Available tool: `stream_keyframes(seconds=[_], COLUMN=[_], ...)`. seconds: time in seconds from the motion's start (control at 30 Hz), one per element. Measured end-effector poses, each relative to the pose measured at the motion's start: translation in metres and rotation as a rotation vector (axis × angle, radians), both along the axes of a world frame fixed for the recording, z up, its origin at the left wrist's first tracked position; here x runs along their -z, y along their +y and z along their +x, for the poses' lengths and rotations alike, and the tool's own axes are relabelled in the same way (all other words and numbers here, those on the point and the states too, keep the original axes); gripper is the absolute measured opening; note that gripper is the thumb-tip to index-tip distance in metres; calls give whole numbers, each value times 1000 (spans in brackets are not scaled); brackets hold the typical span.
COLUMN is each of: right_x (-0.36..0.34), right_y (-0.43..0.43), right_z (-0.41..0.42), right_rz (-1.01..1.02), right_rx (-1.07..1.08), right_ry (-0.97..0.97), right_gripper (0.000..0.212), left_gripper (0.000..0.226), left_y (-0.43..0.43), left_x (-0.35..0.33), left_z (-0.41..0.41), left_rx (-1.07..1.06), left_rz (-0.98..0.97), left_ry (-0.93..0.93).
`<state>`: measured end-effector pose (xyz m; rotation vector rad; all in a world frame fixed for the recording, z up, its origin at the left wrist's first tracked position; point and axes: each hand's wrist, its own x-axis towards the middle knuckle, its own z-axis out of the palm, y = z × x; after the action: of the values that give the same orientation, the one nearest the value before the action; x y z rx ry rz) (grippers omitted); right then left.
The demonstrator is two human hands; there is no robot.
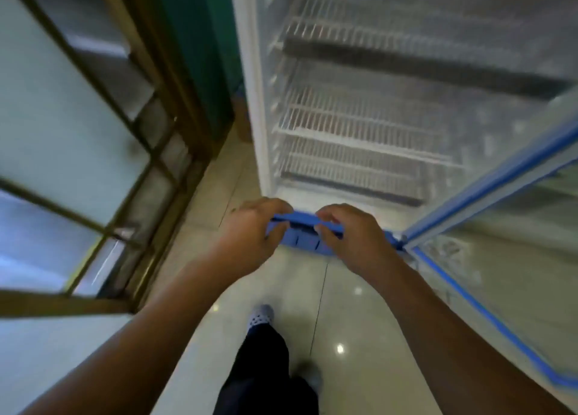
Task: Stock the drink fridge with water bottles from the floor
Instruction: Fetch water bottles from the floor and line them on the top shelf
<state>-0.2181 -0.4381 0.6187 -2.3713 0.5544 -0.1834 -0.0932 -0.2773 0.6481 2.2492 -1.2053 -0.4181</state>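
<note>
The drink fridge (pixel 259 108) stands open in front of me, white inside, with bare wire shelves (pixel 359 126) at several levels. Its glass door (pixel 506 176), edged in blue, swings out to the right. My left hand (pixel 250 233) and my right hand (pixel 350 236) hang side by side in front of the fridge's blue base panel (pixel 305 241), well above the floor. Both have loosely curled fingers with a gap to the thumb, and I see nothing held in either. No water bottle is in view.
A brown-framed glass partition (pixel 93 170) runs along the left, close to the fridge. Glossy pale floor tiles (pixel 353 320) lie below me. My dark trouser leg (pixel 262 367) and a grey shoe (pixel 261 314) show at the bottom centre. The picture is motion-blurred.
</note>
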Motion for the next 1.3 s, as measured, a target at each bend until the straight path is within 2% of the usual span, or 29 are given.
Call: stream_keyframes(seconds=[0.27, 0.53, 0.63, 0.73, 0.83, 0.93, 1.03, 1.13, 1.3], right_x=[181, 391, 476, 557, 627, 678, 705, 707, 673], right_y=[152, 294, 341, 382, 415, 434, 443, 437, 410], right_z=[20, 81, 109, 133, 159, 179, 183, 177, 153], right_rz=[214, 379, 371, 360, 366, 426, 463, 470, 523], right_rx=[-234, -235, -269, -288, -272, -158, -105, -43, 177], right_ry=[337, 506, 580, 671, 667, 584, 475, 419, 483], right_gripper=[23, 22, 33, 56, 78, 86, 62, 41, 39], left_gripper=[27, 26, 27, 30, 31, 30, 29, 28, 27], left_y=[178, 312, 352, 379, 398, 410, 415, 417, 400], left_x=[178, 373, 453, 525, 584, 619, 632, 631, 595], left_z=[-19, 30, 54, 69, 79, 85, 87, 85, 74], left_rx=[-314, -564, -582, -550, -531, -537, -553, -556, -555], left_rz=[260, 361, 413, 474, 495, 471, 424, 413, 448], left_ry=[299, 497, 528, 554, 563, 578, 575, 576, 573])
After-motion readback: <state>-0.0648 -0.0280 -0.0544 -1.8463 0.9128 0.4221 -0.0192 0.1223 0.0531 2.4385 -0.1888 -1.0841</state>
